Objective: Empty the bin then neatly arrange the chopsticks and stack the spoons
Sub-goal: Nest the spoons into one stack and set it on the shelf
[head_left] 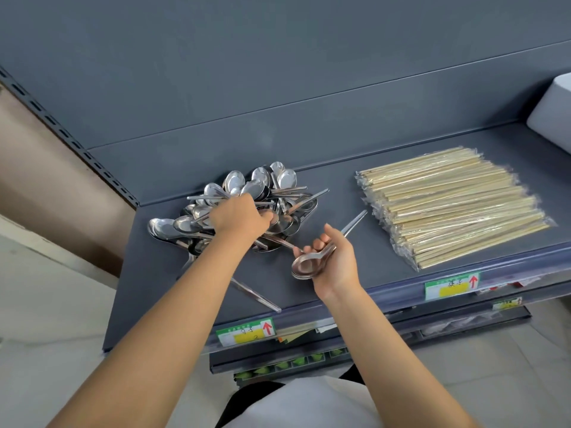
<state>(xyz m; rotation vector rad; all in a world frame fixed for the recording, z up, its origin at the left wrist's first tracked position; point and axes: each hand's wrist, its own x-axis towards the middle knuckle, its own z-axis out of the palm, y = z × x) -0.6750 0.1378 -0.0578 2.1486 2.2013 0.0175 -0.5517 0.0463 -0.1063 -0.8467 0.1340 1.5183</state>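
Bare shelf (340, 180) runs near to far between the spoon pile (244, 193), left, and the chopsticks (448, 208), right; a loose spoon (256, 296) lies across the near-left edge.

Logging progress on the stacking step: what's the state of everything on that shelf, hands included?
spoon pile: loose, tangled, unstacked.
right hand: fingers curled round the spoon stack.
spoon stack: bowls nested, handles pointing away.
left hand: reaching into the spoon pile, grip hidden.
chopsticks: wrapped, lined up side by side.
stray spoon: lying flat near the shelf front edge.
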